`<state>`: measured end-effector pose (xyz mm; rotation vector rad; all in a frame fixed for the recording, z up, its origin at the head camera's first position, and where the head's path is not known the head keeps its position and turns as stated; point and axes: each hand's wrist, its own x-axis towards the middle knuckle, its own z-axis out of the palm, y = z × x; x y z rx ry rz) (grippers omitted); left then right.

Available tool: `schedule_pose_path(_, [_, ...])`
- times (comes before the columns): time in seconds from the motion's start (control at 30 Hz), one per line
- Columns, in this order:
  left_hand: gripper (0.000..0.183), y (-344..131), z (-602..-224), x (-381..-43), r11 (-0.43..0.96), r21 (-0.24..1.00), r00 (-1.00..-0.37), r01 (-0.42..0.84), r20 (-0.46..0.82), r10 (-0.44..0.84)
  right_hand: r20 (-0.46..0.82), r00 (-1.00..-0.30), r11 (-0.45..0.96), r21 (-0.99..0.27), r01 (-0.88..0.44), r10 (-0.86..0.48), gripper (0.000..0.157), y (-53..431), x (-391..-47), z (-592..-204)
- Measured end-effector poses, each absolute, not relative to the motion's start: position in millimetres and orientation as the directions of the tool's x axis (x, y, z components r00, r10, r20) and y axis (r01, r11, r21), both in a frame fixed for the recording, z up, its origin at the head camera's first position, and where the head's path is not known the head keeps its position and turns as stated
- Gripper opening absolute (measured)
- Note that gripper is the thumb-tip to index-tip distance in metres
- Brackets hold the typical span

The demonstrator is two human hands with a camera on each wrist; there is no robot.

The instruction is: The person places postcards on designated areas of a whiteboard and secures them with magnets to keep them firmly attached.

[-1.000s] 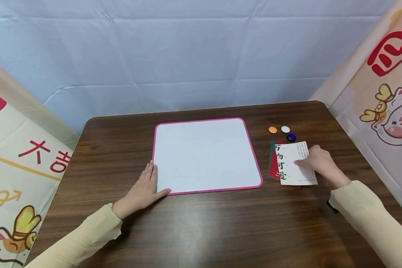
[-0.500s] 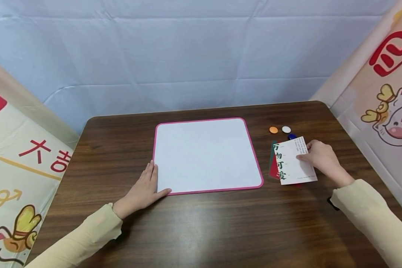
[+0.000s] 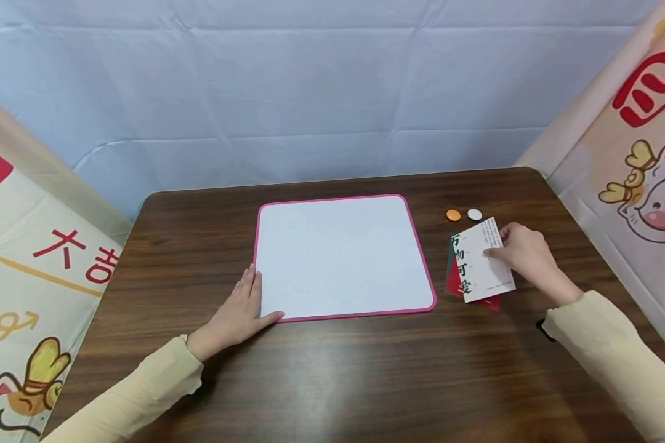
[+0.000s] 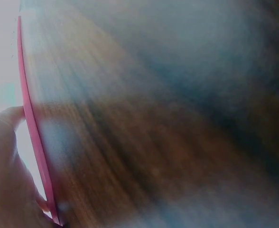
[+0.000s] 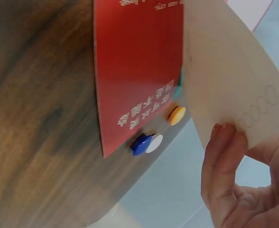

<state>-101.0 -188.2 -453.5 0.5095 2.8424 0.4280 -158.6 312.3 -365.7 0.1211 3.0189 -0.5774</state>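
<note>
A creased pale blue cloth (image 3: 299,92) hangs behind the brown table (image 3: 343,375).
</note>
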Motion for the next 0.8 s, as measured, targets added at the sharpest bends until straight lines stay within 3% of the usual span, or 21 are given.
schedule_pose_path(0.8, [0.102, -188, -454, -102, 0.898, 0.324, -0.916, 0.299, -0.167, 0.365, 0.07, -0.997, 0.906, -0.421, -0.043, -0.015, 0.04, 282, -165, -351])
